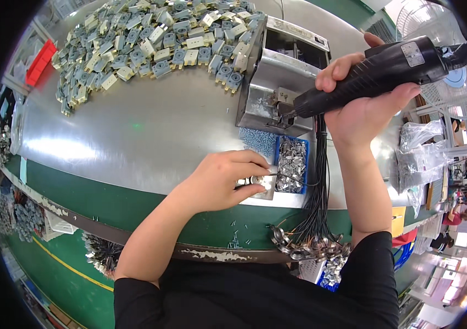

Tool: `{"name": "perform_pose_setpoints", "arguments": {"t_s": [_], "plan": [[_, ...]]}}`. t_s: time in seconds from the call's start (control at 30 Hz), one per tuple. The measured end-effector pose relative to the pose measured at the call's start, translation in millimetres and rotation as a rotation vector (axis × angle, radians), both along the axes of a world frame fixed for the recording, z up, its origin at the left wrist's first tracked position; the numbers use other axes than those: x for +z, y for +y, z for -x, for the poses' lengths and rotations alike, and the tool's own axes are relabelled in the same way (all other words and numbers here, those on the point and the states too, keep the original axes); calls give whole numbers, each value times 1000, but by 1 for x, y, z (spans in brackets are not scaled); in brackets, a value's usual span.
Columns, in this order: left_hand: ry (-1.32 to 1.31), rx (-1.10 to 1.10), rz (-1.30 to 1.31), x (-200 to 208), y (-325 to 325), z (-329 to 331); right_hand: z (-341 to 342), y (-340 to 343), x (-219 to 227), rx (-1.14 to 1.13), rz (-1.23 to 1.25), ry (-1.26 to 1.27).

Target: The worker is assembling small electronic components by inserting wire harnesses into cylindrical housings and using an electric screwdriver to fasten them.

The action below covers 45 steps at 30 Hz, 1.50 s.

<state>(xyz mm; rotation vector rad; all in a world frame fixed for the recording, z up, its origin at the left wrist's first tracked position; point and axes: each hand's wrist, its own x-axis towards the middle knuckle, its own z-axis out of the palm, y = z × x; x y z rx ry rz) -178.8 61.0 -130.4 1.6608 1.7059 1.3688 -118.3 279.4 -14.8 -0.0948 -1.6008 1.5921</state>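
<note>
My right hand [362, 112] is wrapped round a black electric screwdriver [376, 74], held slanting down to the left. Its nose meets the front of a metal screw-feeder box [277, 82], by a small bracket. Low on the table, my left hand [220, 181] is closed with thumb and fingers on a small shiny metal part with a thin black cable. That part rests on a flat metal plate [268, 189], partly hidden by the fingers. Right beside it sits a blue tray [306, 186] full of small metal clips.
A wide heap of grey and cream connector blocks [162, 41] covers the far table. Loose screws [258, 141] lie before the feeder. Black cables [319, 186] hang over the front edge, ending in metal rings [305, 249]. A red bin [40, 63] stands far left; plastic bags [423, 159] lie right.
</note>
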Motion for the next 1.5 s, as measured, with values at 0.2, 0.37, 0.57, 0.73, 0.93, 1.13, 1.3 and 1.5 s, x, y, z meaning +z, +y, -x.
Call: {"name": "perform_pose_setpoints", "arguments": {"t_s": [0.2,0.37,0.57,0.73,0.93,1.13,1.3,1.5], "plan": [[3,-3,-2,0,1,0,5,5,-8,52,66,1],[14,1,0,2,0,1,10,4,-6,55,39,-26],[12,-2,2,2,1,1,12,-1,0,1,-47,-63],[12,-4,-13,-1,0,1,11,-5,-2,26,-19,-90],[-24,-1,-8,-2,-2,0,7,-11,2,47,-1,-110],[-56,0,13,-5,-3,0,4,-7,7,61,16,-33],[-109,43,-2,-3,-3,-1,-7,-24,13,141,163,-88],[-205,217,-187,-1,-2,-4,-22,-50,9,327,189,-86]]}}
